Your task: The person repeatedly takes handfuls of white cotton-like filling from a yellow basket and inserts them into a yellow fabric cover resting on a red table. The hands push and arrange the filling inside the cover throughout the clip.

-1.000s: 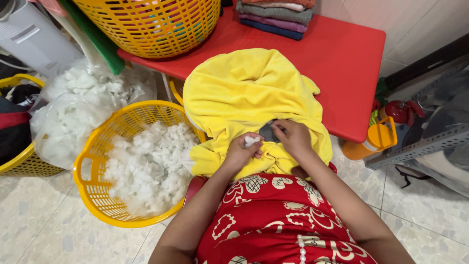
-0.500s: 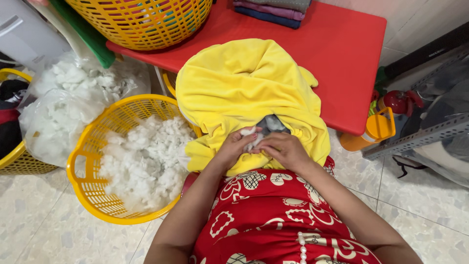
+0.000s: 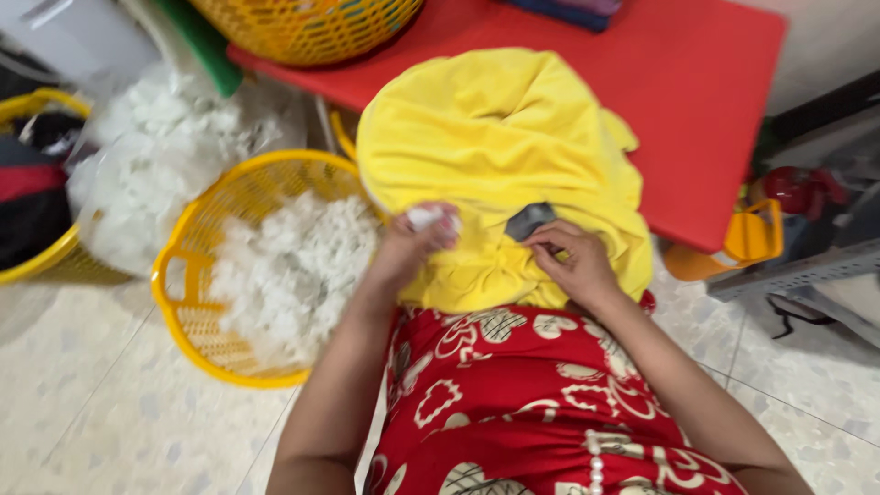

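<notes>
- My left hand [image 3: 417,240] is closed around a small tuft [image 3: 429,218] of white stuffing, held just above the yellow cover [image 3: 495,156] on my lap. The view is blurred there, so I can't tell how firm the pinch is; a loose one could drop fluff onto my red skirt [image 3: 513,403] or the floor.
- My right hand [image 3: 573,261] pinches the cover's edge beside the dark opening [image 3: 530,220]. If that pinch slackens, I judge the slit could fold shut and the tuft would smear over the outside of the fabric.
- The two hands sit close but apart. A tuft pushed in at a slant may catch on the opening's rim and pull it wider.
- The cover is bunched, part on my lap and part on the red table [image 3: 697,101]. Its weight could drag it off my knees if I tug hard.
- The basket [image 3: 197,339] of stuffing stands just by my left arm, touching the cover's edge or nearly so. A careless elbow could tip it or scatter fluff.
</notes>
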